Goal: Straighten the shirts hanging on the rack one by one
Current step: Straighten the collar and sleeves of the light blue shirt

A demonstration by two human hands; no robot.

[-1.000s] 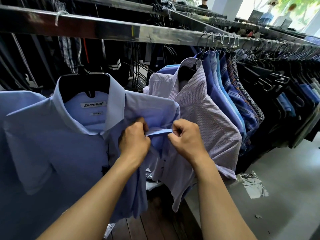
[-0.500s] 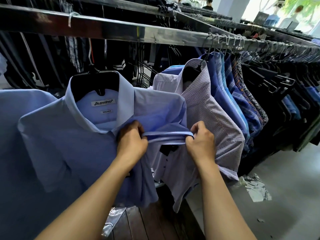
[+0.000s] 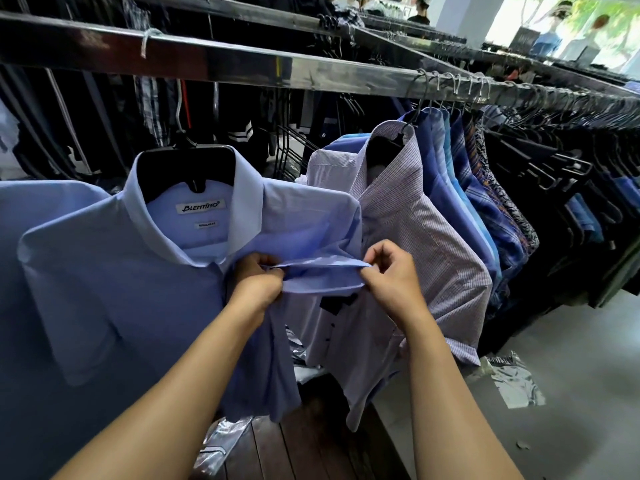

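A light blue short-sleeved shirt hangs on a black hanger from the metal rack rail, its collar label facing me. My left hand pinches one end of the hem of its sleeve near the placket. My right hand pinches the other end, and the hem is stretched flat between them. Just to the right hangs a lilac checked shirt, partly behind my right hand.
Further right along the rail hang several blue and patterned shirts, then dark garments. Another blue shirt is at the far left. Crumpled plastic wrap lies on the grey floor; a wooden plinth sits below the shirts.
My hands have moved apart, drawing the blue sleeve hem out from a short fold into a wide taut band. The view has shifted a little to the left.
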